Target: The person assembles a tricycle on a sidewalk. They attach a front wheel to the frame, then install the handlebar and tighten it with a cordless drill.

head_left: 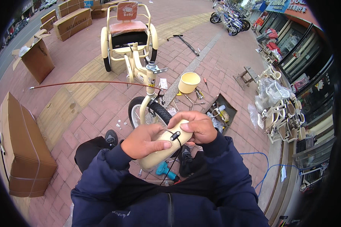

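Note:
Both hands hold a cream mudguard [161,157] over my lap. My left hand [144,140] is closed round its left side, thumb lying on top. Across from it, my right hand [197,126] grips the upper right end, thumb pressed on the surface. Between the thumbs sits a small black fitting [175,136] with a screw head; a thin black cable [173,164] runs from it down toward my lap. Just beyond my hands stands a cream tricycle frame [142,72] with a front wheel [138,109] and a padded rear seat [128,26]. Handlebars are not seen on it.
A red cable [94,82] stretches left from the frame. Cardboard boxes [26,151] stand at left. Right of the wheel are a cream basket [189,82], hand tools and an open parts box [221,113]. A teal power drill [165,170] lies between my feet.

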`<state>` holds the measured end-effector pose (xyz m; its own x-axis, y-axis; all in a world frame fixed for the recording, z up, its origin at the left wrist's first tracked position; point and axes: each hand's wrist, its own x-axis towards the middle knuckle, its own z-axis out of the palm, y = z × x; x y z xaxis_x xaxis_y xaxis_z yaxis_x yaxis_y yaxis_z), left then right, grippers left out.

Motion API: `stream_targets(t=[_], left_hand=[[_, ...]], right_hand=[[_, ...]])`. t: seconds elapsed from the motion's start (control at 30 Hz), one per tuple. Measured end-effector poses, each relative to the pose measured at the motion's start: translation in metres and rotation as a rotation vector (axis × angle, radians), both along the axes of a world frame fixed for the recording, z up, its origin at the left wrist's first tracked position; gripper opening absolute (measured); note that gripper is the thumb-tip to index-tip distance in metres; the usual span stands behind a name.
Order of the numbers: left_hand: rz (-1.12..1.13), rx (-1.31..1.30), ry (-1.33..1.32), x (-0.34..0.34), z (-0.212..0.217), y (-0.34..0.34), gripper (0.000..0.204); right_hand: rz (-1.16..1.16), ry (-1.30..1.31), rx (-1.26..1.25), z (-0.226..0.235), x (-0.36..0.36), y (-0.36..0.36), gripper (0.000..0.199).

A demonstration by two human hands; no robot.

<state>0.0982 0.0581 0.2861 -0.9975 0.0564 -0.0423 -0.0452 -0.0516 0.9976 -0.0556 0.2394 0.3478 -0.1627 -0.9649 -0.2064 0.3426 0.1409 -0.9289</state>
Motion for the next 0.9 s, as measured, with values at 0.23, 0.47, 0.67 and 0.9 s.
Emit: stream_targets(t=[0.23, 0.47, 0.67, 0.9], left_hand=[[0.627, -0.378, 0.142, 0.012, -0.028, -0.024, 0.044], [0.346, -0.239, -0.001, 0.026, -0.031, -0.042, 0.042], [0.068, 0.213, -0.081, 0.022, -0.038, -0.042, 0.041], [0.04, 0.092, -0.215, 0.017, -0.039, -0.038, 0.039]], right_hand=[[-0.106, -0.143, -0.067, -0.05, 0.003, -0.036, 0.036], [-0.205, -0.231, -0.182, -0.078, 0.011, -0.047, 0.038], [-0.125, -0.268, -0.217, -0.089, 0.013, -0.056, 0.048], [-0.072, -0.163, -0.148, -0.097, 0.011, -0.064, 0.049]])
